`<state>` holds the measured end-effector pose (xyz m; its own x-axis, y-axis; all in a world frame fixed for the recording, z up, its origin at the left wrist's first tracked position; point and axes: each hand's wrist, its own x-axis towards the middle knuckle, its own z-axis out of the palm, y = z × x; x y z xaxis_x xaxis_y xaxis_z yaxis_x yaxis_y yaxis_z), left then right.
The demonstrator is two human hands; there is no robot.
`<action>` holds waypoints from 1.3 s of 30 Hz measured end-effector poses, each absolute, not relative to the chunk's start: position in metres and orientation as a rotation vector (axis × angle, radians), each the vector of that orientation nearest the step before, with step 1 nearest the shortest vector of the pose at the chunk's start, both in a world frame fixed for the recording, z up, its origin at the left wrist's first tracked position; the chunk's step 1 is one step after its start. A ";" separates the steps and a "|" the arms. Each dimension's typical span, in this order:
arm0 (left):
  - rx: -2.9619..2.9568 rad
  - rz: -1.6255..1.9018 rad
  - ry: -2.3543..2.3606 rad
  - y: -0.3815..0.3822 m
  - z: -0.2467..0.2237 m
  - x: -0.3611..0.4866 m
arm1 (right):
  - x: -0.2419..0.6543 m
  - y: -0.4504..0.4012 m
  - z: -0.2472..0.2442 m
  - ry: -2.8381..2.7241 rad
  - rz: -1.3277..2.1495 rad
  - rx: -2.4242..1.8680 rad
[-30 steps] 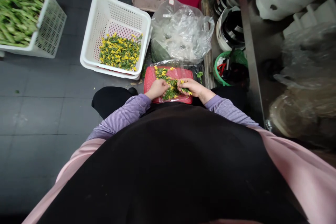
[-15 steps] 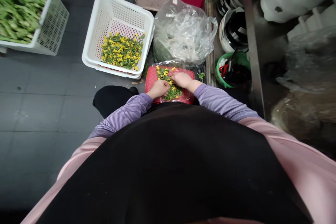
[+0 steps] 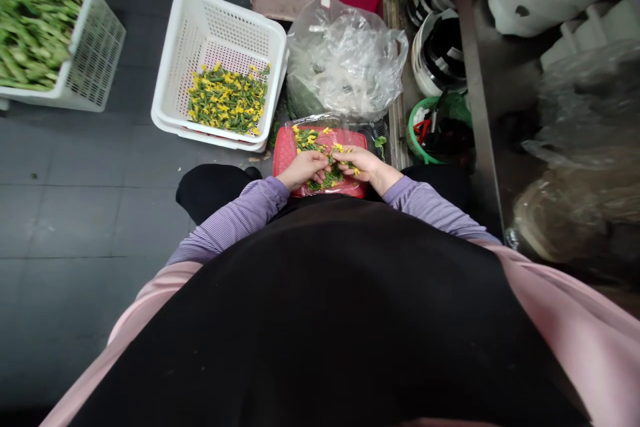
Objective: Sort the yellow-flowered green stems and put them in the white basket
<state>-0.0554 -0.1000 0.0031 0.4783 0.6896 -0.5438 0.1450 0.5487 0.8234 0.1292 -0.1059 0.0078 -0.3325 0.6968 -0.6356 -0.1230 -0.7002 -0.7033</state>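
A red tray with clear plastic film around it lies just in front of my body. On it are green stems with yellow flowers. My left hand is over the tray's middle, its fingers pinched at the stems near my other hand; what they grip is too small to make out. Beside it, my right hand holds a few yellow-flowered stems between thumb and fingers. The fingertips of both hands nearly meet.
A white basket with yellow-flowered stems stands ahead left. Beyond the tray lies a clear plastic bag. Far left is a crate of thick green stalks. On the right are a green basket and a metal shelf edge.
My right hand has drawn back from the flowers on the tray, turned, and now holds some stems. My left hand has shifted slightly toward it. The whole view has moved a little.
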 end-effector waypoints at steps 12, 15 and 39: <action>0.815 0.755 1.333 -0.087 0.005 -0.062 | 0.125 -0.088 0.006 -1.907 1.252 -1.896; 0.828 0.751 1.337 -0.088 0.007 -0.062 | 0.107 -0.083 0.004 -2.478 0.930 -1.999; 0.952 0.370 1.083 -0.107 0.010 -0.052 | 0.115 -0.119 0.012 -0.738 1.896 -1.543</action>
<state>-0.0525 -0.1070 0.0096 0.4578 0.6750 -0.5786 0.1791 0.5674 0.8037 0.1146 -0.1189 0.0122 -0.1635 0.7318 -0.6617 -0.0916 -0.6791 -0.7283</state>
